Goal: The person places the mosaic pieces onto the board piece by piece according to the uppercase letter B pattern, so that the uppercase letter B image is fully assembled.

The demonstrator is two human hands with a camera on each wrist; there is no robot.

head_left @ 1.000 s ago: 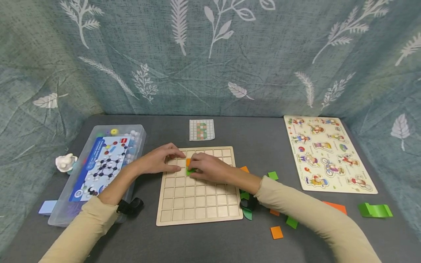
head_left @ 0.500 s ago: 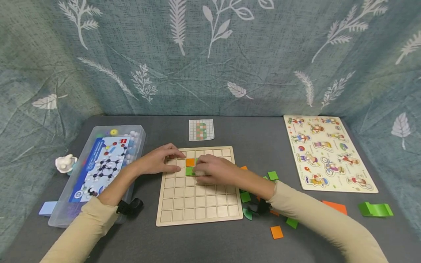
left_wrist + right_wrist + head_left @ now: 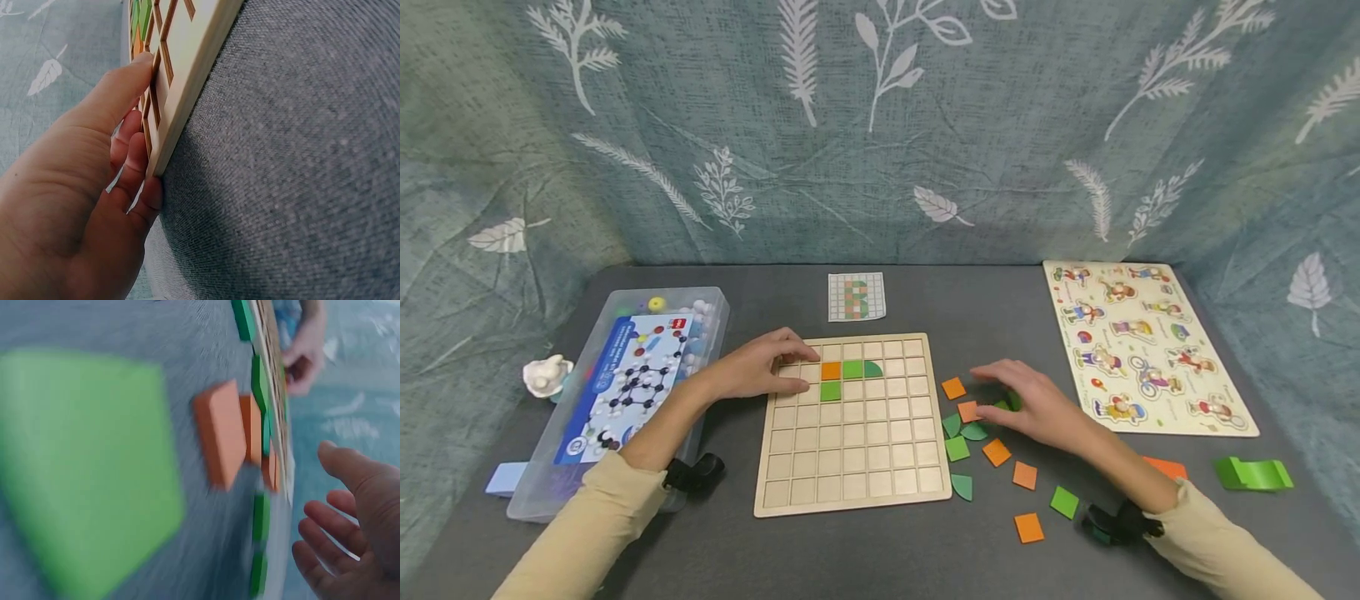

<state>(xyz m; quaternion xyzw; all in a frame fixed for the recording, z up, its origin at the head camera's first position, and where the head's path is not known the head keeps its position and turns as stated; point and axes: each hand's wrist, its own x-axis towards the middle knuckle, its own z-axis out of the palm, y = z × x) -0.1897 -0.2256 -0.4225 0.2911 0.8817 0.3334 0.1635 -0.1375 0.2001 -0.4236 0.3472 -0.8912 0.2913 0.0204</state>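
Observation:
A wooden grid board lies on the dark tabletop. Set in its upper cells are an orange square tile, two green square tiles and a dark green rounded tile. My left hand rests at the board's upper left, thumb and fingertips touching it; the left wrist view shows the thumb on its face and a finger at its edge. To the right of the board, my right hand hovers over loose tiles with fingers spread and nothing held. Beneath it lies an orange tile.
More loose orange, green and leaf-shaped tiles, including a green square, lie right of the board. A printed pattern card lies behind it. A clear plastic box stands left, a picture puzzle board right, near a green block.
My right hand has left the board and swung right, above the loose tiles. A green square and a dark green rounded tile now show where it was. The left hand has stayed put.

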